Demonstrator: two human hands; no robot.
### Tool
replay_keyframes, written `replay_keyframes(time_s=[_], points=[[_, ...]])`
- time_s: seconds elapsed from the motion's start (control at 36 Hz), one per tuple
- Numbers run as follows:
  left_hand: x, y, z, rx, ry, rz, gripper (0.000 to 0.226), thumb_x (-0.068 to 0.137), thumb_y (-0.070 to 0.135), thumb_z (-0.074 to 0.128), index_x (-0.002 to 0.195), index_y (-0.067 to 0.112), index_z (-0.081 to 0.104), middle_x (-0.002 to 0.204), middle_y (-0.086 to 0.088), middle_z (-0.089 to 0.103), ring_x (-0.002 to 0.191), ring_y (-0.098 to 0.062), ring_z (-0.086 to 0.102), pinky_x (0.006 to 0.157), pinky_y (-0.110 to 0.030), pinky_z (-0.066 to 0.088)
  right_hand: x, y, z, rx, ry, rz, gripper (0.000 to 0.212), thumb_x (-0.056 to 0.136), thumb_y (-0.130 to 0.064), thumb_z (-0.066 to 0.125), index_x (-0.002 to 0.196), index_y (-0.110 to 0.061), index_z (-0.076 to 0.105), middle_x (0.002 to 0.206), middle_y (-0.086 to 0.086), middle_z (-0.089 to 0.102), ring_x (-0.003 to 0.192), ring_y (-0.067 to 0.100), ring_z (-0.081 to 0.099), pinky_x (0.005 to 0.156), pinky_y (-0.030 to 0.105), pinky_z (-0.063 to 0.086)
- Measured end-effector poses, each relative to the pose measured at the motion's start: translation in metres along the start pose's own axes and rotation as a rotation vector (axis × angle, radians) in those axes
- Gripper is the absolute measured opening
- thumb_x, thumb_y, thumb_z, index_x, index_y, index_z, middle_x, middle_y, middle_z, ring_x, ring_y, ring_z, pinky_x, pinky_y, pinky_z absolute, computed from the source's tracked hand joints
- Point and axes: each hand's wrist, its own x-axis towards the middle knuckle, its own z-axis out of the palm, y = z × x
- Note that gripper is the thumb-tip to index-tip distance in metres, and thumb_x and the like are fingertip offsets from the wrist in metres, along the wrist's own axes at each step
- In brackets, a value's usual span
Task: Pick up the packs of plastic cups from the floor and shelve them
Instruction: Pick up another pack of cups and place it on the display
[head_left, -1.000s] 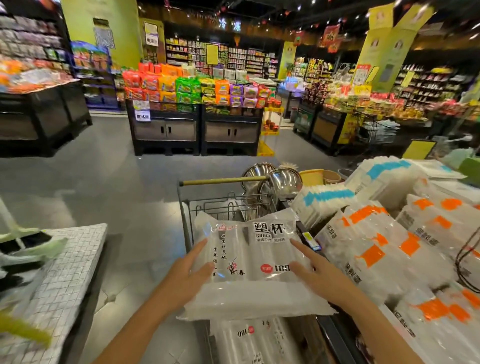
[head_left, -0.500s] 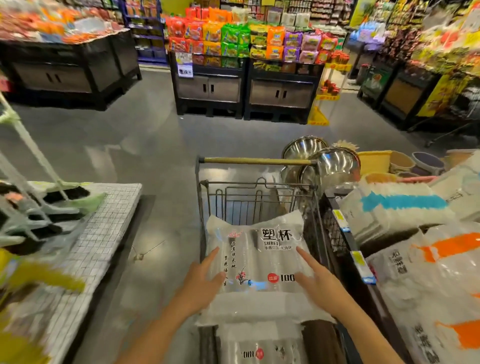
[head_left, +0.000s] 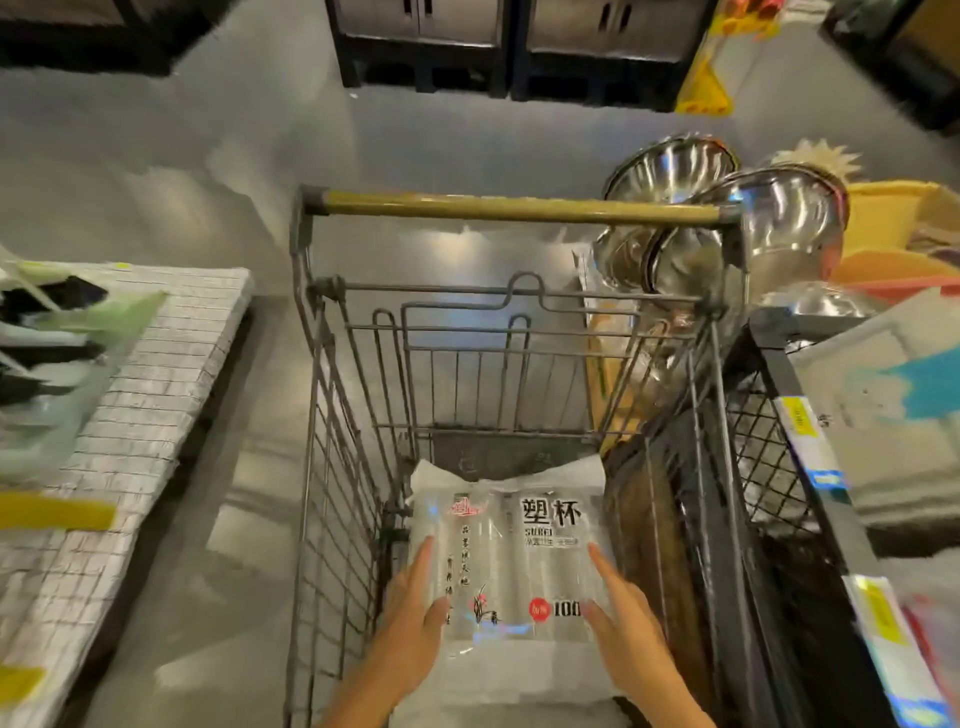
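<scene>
Both forearms run off the bottom edge; the left hand (head_left: 415, 623) and right hand (head_left: 631, 631) cover the lower side edges of the pack of plastic cups (head_left: 519, 551), whose small print under the large characters is too fine to read; what lies beneath it, low in the shopping cart (head_left: 311, 374), is hidden; green and white goods (head_left: 57, 353) at the left edge are smeared beyond recognition; blue-marked packs (head_left: 883, 395) at the right edge are blurred and cropped; dark cabinets (head_left: 509, 31) along the top are cut off.
</scene>
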Motion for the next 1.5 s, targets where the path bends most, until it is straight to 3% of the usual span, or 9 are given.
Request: replay_keyframes(time_s=[0.11,0.22,0.33,0.47,0.61,0.97,1.14,1.25,1.5], points=[[0.024,-0.011,0.016,0.004,0.031,0.003,0.067,0.101,0.04,0.039,0.135,0.071,-0.011,0.161,0.005,0.012,0.149,-0.019,0.011,0.119,-0.047,0.019,0.019,0.007,0.01,0.041,0.048,0.03,0.06,0.1,-0.034,0.052,0.137,-0.067,0.018,0.157,0.006,0.029,0.144,0.021,0.029,0.114,0.042,0.03],[0.032,-0.01,0.018,-0.016,0.022,-0.013,0.064,0.102,0.041,0.036,0.138,0.069,-0.01,0.162,0.002,0.004,0.15,-0.022,0.005,0.119,-0.053,0.016,0.024,0.004,0.007,0.078,0.033,0.022,0.072,0.085,-0.077,0.038,0.15,-0.053,0.019,0.159,-0.003,0.023,0.15,0.021,0.017,0.113,0.045,0.027],[0.022,-0.001,0.012,0.048,0.034,-0.032,0.067,0.102,0.037,0.039,0.141,0.062,-0.009,0.164,0.002,0.004,0.15,-0.019,0.002,0.121,-0.048,0.012,0.02,-0.002,0.006,-0.003,0.01,0.077,0.06,0.102,-0.034,0.047,0.145,-0.06,0.014,0.164,0.003,0.013,0.148,0.023,0.023,0.115,0.043,0.03],[-0.001,0.048,-0.027,0.246,0.013,-0.102,0.062,0.1,0.041,0.041,0.154,0.039,0.01,0.163,-0.008,0.005,0.147,-0.03,0.02,0.118,-0.046,0.025,0.0,-0.033,-0.028,-0.251,-0.016,-0.001,0.056,0.102,-0.039,0.045,0.153,-0.039,0.024,0.161,0.004,0.023,0.147,0.024,0.025,0.115,0.04,0.032],[-0.025,0.121,-0.091,0.313,0.066,0.111,0.058,0.096,0.04,0.047,0.151,0.03,0.032,0.16,-0.008,0.019,0.133,-0.029,0.044,0.11,-0.043,0.038,-0.029,-0.092,-0.085,-0.435,0.076,-0.161,0.048,0.1,-0.047,0.042,0.143,-0.028,0.041,0.13,0.002,0.055,0.116,0.023,0.057,0.091,0.042,0.051],[-0.163,0.276,-0.215,0.631,0.043,0.585,0.053,0.097,0.045,0.046,0.145,0.021,0.043,0.144,-0.005,0.049,0.129,-0.024,0.048,0.105,-0.042,0.042,-0.218,-0.236,-0.194,-0.495,0.413,-0.275,0.044,0.099,-0.05,0.043,0.136,-0.027,0.047,0.121,0.004,0.063,0.109,0.025,0.06,0.087,0.04,0.051],[-0.25,0.301,-0.223,0.723,-0.033,0.804,0.05,0.099,0.047,0.043,0.144,0.026,0.042,0.147,0.0,0.045,0.13,-0.024,0.047,0.106,-0.042,0.041,-0.342,-0.239,-0.185,-0.41,0.586,-0.217,0.048,0.098,-0.052,0.046,0.14,-0.029,0.049,0.133,0.0,0.061,0.121,0.023,0.057,0.1,0.041,0.046],[-0.301,0.31,-0.213,0.77,-0.107,0.931,0.047,0.098,0.047,0.046,0.14,0.026,0.047,0.143,-0.002,0.05,0.124,-0.023,0.051,0.103,-0.041,0.043,-0.422,-0.223,-0.17,-0.389,0.645,-0.116,0.035,0.097,-0.056,0.043,0.118,-0.032,0.058,0.111,-0.004,0.064,0.104,0.022,0.061,0.085,0.033,0.047],[-0.421,0.316,-0.148,0.733,-0.375,1.141,0.039,0.095,0.046,0.049,0.129,0.029,0.056,0.128,0.008,0.059,0.109,-0.012,0.058,0.092,-0.029,0.046,-0.592,-0.149,-0.132,-0.29,0.774,0.165,0.038,0.098,-0.051,0.047,0.129,-0.031,0.056,0.125,-0.007,0.061,0.101,0.015,0.059,0.084,0.028,0.045]])
